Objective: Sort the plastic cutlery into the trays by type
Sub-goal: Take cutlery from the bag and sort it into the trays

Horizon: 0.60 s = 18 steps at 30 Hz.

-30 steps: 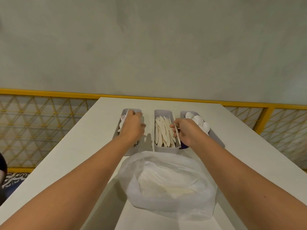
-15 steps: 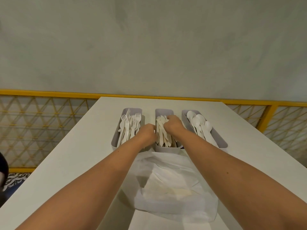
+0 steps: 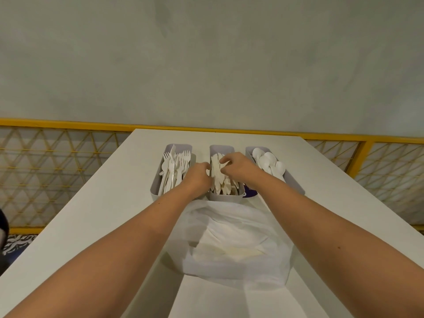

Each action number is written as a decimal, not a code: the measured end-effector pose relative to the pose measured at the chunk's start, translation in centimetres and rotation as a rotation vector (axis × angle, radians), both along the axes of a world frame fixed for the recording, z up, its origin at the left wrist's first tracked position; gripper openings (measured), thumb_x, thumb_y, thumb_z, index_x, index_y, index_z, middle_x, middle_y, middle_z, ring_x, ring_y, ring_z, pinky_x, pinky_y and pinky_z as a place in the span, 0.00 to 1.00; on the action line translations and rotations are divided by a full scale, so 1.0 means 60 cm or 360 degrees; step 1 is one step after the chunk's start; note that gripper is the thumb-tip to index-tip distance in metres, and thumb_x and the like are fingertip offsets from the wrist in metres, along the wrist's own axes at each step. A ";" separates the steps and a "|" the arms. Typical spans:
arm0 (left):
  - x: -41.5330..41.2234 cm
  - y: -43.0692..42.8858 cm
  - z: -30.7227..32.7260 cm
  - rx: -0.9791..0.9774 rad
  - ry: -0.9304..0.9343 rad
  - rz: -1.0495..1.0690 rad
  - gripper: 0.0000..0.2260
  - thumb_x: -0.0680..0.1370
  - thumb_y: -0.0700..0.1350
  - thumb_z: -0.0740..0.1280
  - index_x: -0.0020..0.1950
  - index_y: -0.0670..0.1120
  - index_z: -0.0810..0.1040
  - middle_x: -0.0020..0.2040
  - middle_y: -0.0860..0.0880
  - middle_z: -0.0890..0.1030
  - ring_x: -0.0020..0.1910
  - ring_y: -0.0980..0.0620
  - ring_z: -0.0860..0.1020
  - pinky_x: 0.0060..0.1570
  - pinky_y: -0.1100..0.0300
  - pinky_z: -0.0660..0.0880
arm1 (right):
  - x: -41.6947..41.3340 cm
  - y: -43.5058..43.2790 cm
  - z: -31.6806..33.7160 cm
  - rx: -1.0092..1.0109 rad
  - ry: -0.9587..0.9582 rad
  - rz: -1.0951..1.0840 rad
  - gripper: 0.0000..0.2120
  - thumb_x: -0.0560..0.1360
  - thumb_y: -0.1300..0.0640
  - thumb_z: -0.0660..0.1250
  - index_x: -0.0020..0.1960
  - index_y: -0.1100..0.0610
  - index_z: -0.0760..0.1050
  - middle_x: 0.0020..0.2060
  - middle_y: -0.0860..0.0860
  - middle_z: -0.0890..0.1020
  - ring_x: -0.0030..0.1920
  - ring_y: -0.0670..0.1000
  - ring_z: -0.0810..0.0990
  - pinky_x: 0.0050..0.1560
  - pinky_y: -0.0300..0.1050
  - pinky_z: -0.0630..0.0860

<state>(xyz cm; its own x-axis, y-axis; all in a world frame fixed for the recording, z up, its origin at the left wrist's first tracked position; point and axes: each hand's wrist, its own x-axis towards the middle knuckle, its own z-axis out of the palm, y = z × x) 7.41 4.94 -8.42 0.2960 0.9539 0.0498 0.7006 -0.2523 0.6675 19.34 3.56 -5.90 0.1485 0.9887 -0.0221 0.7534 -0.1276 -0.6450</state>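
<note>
We are curling the fingers [image 3: 226, 160] of our right hand [image 3: 238, 167] down onto the knives [image 3: 218, 180] in the middle tray [image 3: 226, 198], while our left hand [image 3: 197, 177] is bunching its fingers at that tray's left rim. We cannot tell whether either hand is pinching a knife or only pressing the pile, because the fingertips are hidden among the white blades. We are judging this to be the settling of knives into their tray, and doing it well probably means laying them lengthwise with the rest, handles toward us. It also means keeping the left knuckles from nudging the forks [image 3: 175, 166], which are standing just beside in the left tray [image 3: 154, 189]. The spoons [image 3: 268, 161] are lying in the right tray [image 3: 296, 187], apart from our hands. Nearer to us, the translucent bag [image 3: 236, 239] is sagging open, and pale shapes inside suggest more cutlery is waiting to be sorted. Something purple [image 3: 249, 192] is peeking out between two trays. All of this is sitting on a white table [image 3: 91, 214], beyond which a yellow railing [image 3: 68, 123] is running along a grey-green wall [image 3: 206, 65].
</note>
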 end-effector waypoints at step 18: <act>-0.092 -0.133 -0.026 0.0013 0.0929 -0.0877 0.33 0.69 0.62 0.70 0.70 0.51 0.68 0.64 0.53 0.67 0.62 0.52 0.67 0.64 0.56 0.67 | 0.002 -0.180 -0.033 -0.0689 -0.0720 0.1000 0.30 0.68 0.51 0.75 0.67 0.48 0.68 0.53 0.46 0.71 0.52 0.47 0.72 0.59 0.44 0.71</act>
